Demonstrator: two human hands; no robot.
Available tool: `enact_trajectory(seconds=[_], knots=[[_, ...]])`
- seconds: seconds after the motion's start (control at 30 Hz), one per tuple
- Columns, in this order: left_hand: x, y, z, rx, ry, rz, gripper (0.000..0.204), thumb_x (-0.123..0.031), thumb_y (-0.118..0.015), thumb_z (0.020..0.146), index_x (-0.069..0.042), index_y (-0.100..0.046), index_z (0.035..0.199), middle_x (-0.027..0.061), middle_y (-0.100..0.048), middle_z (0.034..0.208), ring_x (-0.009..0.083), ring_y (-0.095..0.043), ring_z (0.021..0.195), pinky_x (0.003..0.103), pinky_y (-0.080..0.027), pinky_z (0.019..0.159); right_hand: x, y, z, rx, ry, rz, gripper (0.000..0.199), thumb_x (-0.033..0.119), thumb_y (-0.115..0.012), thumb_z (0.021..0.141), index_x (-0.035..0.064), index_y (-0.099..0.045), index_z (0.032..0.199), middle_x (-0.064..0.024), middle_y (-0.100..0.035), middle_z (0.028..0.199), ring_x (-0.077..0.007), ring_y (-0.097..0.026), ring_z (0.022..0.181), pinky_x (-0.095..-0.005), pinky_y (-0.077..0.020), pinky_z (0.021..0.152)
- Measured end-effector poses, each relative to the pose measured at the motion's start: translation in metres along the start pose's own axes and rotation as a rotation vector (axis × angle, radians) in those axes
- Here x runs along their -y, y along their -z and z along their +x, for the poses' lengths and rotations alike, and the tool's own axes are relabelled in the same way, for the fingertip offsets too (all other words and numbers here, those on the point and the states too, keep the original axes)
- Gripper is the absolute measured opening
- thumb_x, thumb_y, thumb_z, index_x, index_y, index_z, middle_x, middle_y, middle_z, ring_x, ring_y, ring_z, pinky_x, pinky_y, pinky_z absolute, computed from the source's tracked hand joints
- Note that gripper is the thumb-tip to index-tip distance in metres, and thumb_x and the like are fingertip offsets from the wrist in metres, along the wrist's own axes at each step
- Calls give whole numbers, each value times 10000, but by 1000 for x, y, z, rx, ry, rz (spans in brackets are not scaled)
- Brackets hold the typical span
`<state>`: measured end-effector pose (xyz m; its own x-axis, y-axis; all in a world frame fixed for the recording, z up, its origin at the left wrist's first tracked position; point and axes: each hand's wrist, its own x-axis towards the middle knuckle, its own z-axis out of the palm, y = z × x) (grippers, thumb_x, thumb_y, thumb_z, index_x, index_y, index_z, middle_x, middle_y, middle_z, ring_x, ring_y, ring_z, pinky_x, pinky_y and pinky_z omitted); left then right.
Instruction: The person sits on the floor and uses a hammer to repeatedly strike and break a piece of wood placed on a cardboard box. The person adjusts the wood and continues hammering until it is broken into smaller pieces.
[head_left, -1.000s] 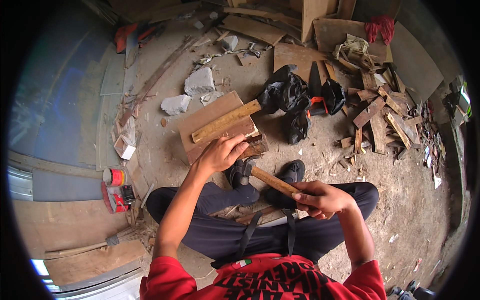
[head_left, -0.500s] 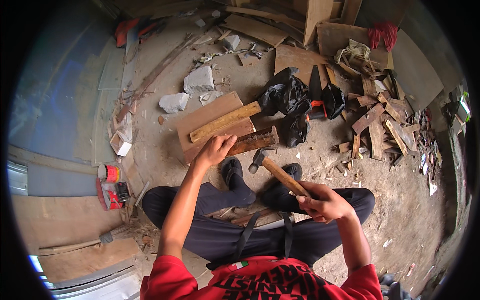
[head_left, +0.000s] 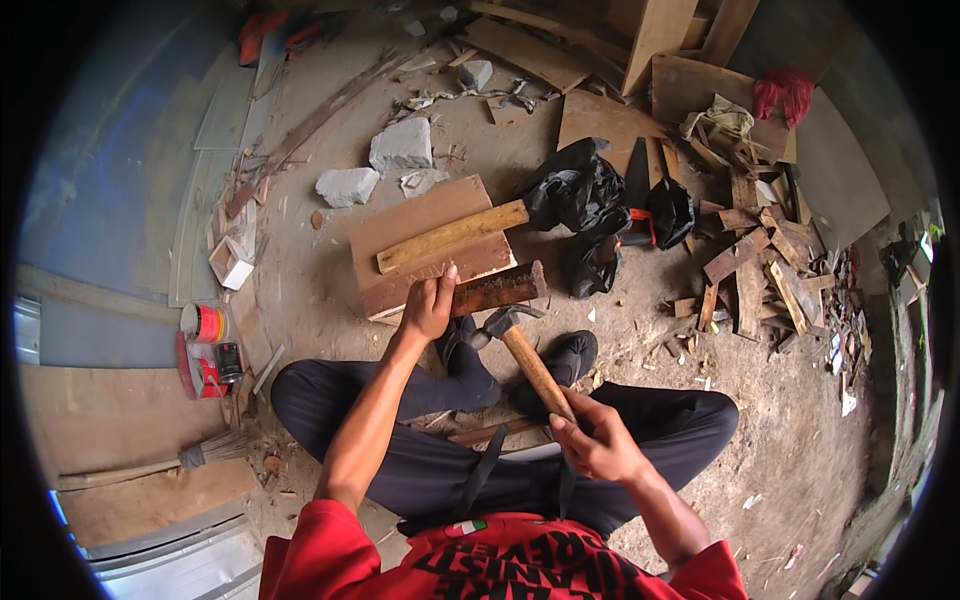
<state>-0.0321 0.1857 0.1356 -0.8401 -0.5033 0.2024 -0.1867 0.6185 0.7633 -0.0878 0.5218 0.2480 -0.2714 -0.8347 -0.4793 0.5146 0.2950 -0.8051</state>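
One dark, worn wood block (head_left: 498, 288); wood-handled hammer (head_left: 535, 365)

Pale blocks (head_left: 401, 146), black bags (head_left: 575, 192), red cloth (head_left: 784, 98), broom (head_left: 216, 449)

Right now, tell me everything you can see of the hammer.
The hammer has a dark metal head, rounded at one end and thin at the other, on a wooden handle. The right hand grips the handle's lower part. It slants, head forward and left, close to the dark wood piece; contact is unclear.
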Motion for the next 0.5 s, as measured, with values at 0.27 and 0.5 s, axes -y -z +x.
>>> enact_trajectory(seconds=[0.27,0.5], knots=[[15,-7,-9,29,74,-8,535,-378,-362,1065,37,-655,896,252,-664,839,439,-650,844,461,-484,729,-24,-18,8,-123,-9,-37,531,219,-586,1030,14,-399,1483,42,-506,709,-33,-437,515,-221,-359,440],[26,-44,-9,38,50,-55,524,-378,-375,1065,41,-650,910,264,-673,921,455,-630,921,484,-473,767,11,13,4,-151,-133,-247,478,273,-529,1052,3,-465,1442,21,-520,667,-61,-468,518,-252,-394,459]])
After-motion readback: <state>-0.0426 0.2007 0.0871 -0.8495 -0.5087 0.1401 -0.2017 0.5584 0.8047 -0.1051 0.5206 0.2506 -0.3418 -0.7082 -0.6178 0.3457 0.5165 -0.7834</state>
